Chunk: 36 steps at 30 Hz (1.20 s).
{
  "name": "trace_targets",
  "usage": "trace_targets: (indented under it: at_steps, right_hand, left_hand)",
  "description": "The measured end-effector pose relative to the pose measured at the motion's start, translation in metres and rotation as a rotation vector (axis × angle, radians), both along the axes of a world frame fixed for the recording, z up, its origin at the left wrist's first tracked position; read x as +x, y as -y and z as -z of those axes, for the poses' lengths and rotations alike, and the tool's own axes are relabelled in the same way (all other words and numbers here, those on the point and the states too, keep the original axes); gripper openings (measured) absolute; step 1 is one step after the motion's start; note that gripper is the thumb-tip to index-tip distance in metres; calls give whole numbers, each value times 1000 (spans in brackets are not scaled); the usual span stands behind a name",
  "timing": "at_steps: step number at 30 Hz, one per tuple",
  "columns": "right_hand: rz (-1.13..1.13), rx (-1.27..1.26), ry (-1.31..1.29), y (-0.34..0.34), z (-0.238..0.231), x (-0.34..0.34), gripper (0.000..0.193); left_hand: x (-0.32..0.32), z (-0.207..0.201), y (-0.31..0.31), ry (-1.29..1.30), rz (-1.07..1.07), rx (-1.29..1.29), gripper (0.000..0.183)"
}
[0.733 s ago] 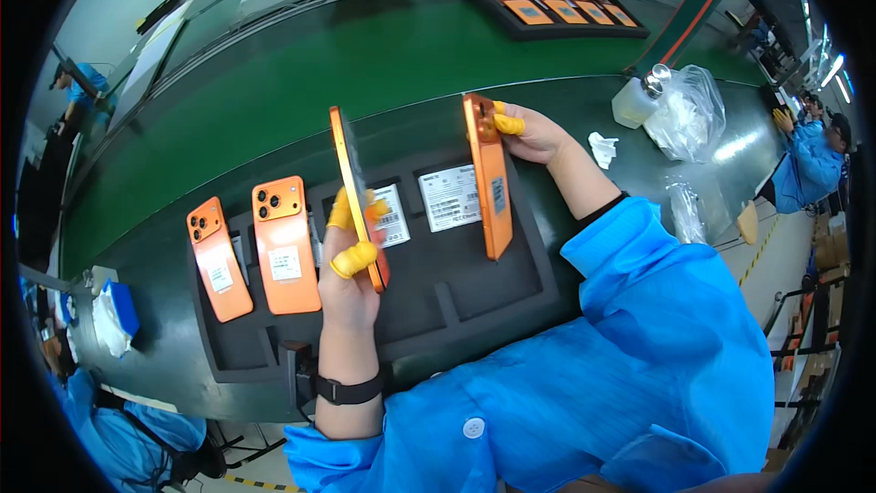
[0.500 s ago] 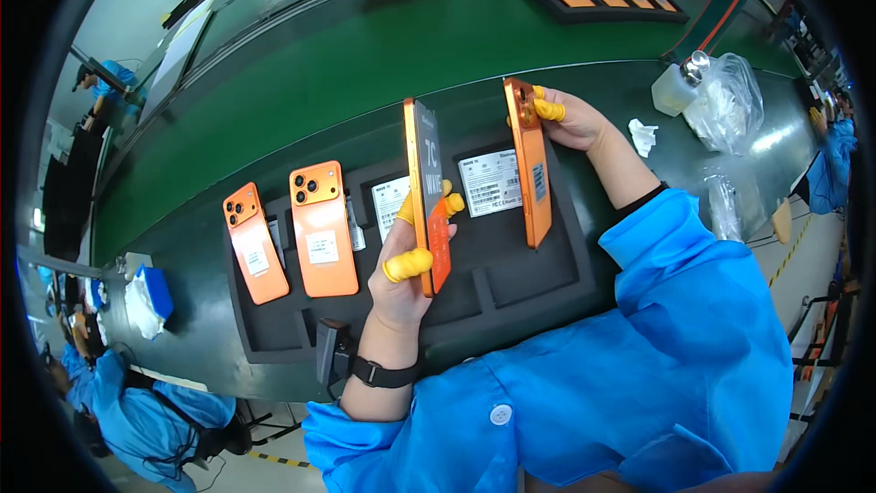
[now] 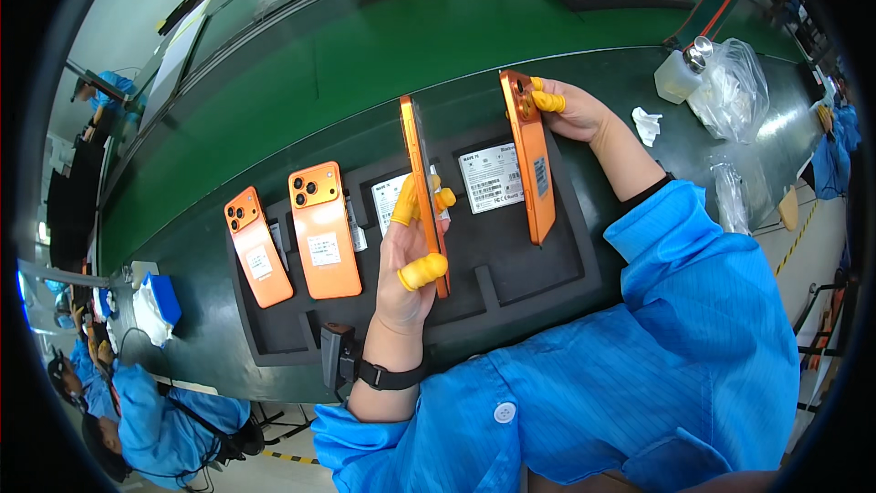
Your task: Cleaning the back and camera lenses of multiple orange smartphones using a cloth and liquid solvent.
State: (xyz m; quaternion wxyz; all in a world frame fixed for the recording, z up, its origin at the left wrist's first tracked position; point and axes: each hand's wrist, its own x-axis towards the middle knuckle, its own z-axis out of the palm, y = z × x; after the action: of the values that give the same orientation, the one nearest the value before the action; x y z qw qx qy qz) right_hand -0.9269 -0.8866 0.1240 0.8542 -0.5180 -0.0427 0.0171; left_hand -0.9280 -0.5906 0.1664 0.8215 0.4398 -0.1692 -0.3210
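My left hand (image 3: 407, 276), with yellow finger cots, is closed around an orange smartphone (image 3: 417, 164) held on edge above the black foam tray (image 3: 438, 312). My right hand (image 3: 568, 111), also in yellow cots, grips a second orange smartphone (image 3: 532, 169) by its upper end. That phone stands nearly upright, its camera side and a small label turned partly to the right. Two more orange phones lie back side up at the tray's left: a smaller-looking one (image 3: 258, 246) and another beside it (image 3: 325, 230). White printed labels (image 3: 491, 179) show in the tray behind the held phones.
On the right stand a pump bottle (image 3: 677, 78), a clear plastic bag (image 3: 733, 96) and a crumpled tissue (image 3: 647, 126). A blue box (image 3: 164, 299) with white wipes sits at left. Another phone tray (image 3: 584, 2) lies on the green belt (image 3: 365, 55). Co-workers in blue sit at left.
The phone in my left hand has turned, so its front now shows almost edge-on. The right-hand phone has shifted slightly up. The seated co-worker at lower left has moved.
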Motion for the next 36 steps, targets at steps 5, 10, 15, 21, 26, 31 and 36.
trace_targets:
  at_steps: [5,10,15,21,26,31,36]
  right_hand:
    - [-94,51,16,4,3,1,39]
    - [10,-28,-4,-5,-8,-2,46]
    - [-28,-18,8,-4,-9,-4,42]
    - [11,-60,-32,-12,-12,-2,40]
    - [285,-562,-103,-36,-12,5,38]
    - [305,-805,-37,-41,-26,0,48]
    - [194,-729,26,-30,-34,-5,39]
  left_hand:
    - [7,16,5,566,-332,558,81]
    - [1,16,11,1092,-430,1300,83]
    - [0,15,7,1122,-494,1296,71]
    - [-5,15,-1,1222,-509,1430,86]
    - [-13,0,6,1179,-346,1621,85]
    - [-11,0,3,1205,-330,1648,79]
    - [-4,10,-12,1115,-362,1401,66]
